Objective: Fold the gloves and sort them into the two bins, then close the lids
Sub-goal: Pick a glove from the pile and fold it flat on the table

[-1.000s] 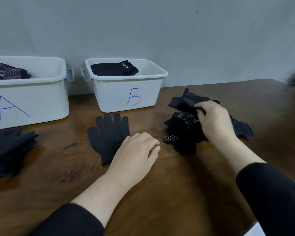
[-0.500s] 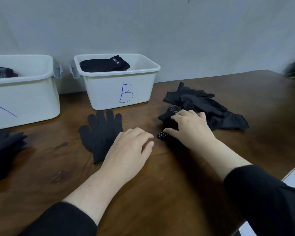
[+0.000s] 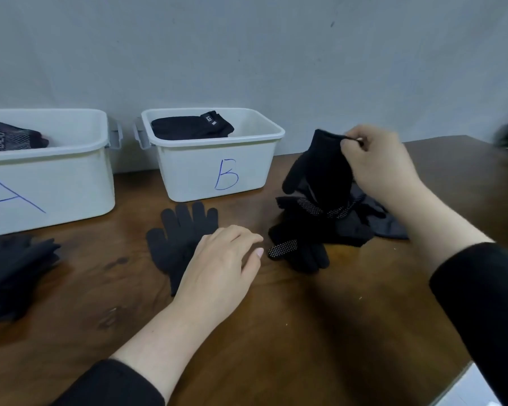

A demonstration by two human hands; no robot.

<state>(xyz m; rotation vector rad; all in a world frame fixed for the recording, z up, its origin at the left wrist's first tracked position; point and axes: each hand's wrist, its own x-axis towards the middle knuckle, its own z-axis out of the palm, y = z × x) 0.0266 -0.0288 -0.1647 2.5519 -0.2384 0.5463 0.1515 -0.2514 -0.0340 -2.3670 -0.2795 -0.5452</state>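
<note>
Wooden table [image 3: 276, 332] has lots of bare room up front, its right edge close by the sleeve. Bins A [image 3: 56, 183] and B [image 3: 217, 171] sit at the back, lids off, folded gloves inside. Right hand [image 3: 379, 162] pinches a black glove [image 3: 323, 168] by the cuff above the pile [image 3: 320, 230]. Left hand [image 3: 220, 265] rests relaxed on the flat glove [image 3: 179, 238]

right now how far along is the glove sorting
Done: folded gloves already lie in bin A and bin B. In hand: the right hand pinches a plain black glove above the pile; the left hand rests on a flat glove. Left: the pile, a left stack, closing lids.
</note>
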